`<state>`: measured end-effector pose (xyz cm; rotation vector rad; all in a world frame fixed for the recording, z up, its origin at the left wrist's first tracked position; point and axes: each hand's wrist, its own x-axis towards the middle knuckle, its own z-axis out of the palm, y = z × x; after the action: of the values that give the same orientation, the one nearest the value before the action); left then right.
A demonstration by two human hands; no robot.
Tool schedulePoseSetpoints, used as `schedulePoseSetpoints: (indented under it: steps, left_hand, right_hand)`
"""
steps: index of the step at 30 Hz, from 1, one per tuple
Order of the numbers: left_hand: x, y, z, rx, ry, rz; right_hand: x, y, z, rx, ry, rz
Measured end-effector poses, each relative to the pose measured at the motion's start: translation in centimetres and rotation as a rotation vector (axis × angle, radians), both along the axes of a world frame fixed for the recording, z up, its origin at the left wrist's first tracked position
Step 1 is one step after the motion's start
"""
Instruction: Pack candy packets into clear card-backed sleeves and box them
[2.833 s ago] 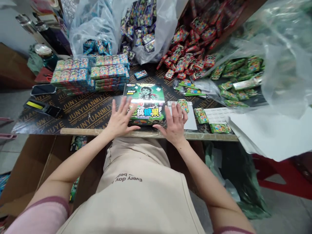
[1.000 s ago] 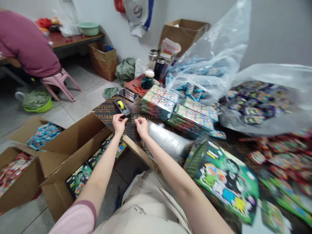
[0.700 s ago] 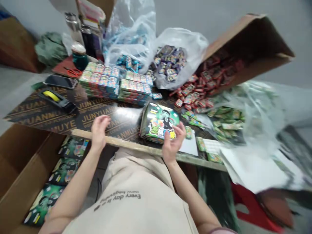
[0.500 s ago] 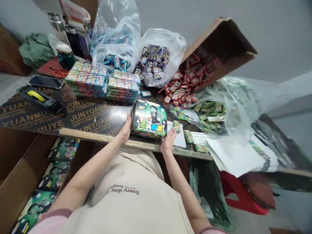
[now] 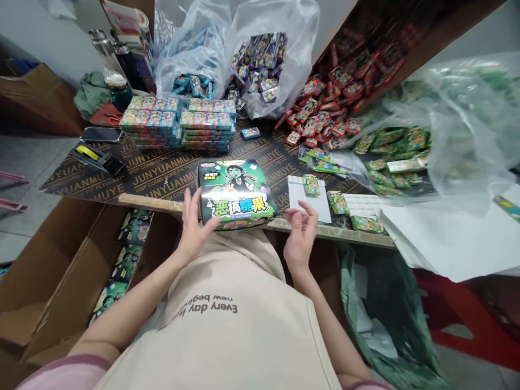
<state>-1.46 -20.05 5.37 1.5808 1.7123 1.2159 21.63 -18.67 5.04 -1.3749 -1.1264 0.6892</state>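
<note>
Closer to the person now slides the box (image 5: 235, 195), its front covering part of the wooden strip (image 5: 152, 204) that lay clear before it half a second ago! And the right hand (image 5: 299, 241) has swung wider of it, just off the box's right end, fingers half curled; whether they pinch anything I can't tell. Left hand (image 5: 193, 230): fingers spread along the box's left end, thumb across its near corner, how firm the hold can't be seen.

Big letters on the box's lid: 恶搞糖果. Left of the box, the board (image 5: 162, 176) repeats JUNYUANMUYE, with WBP COMBI CORE F-F PLYWOOD beneath. Upside down in front of the box, the apron (image 5: 219, 346) reads "Every day" and "new begi…".

Behind the box, a lone blue pack (image 5: 250, 132); behind and left, two stacks (image 5: 150, 122); behind and right, a heap of red packs (image 5: 320, 122). Just right of the box, a white sheet (image 5: 319, 208) with a green pack (image 5: 311, 185) on it; far left, the tape dispenser (image 5: 97, 160).
</note>
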Motion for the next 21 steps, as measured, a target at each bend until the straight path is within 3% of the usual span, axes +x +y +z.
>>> schedulePoseSetpoints:
  steps: [2,4,6,8,14,21]
  left_hand:
    - [0.1,0.1,0.9,0.073,0.349,-0.218]
    - [0.6,0.8,1.3,0.098,0.589,-0.379]
    - [1.0,1.5,1.0,0.106,0.706,-0.407]
    - [1.3,1.9,0.3,0.122,0.736,-0.386]
    - [1.0,2.1,-0.4,0.154,0.760,-0.381]
    - [0.9,2.3,-0.2,0.150,0.744,-0.403]
  right_hand:
    - [-0.6,-1.9,0.5,0.101,-0.064,0.059]
    - [-1.6,-3.3,0.5,0.160,-0.129,0.330]
    - [-2.7,-4.0,-0.1,0.163,-0.180,0.602]
    - [-3.7,-4.0,-1.4,0.081,-0.155,0.690]
    - [-5.2,-2.9,-5.0,-0.163,0.071,0.495]
    - [-7.6,-1.7,-4.5,-0.256,0.169,0.213]
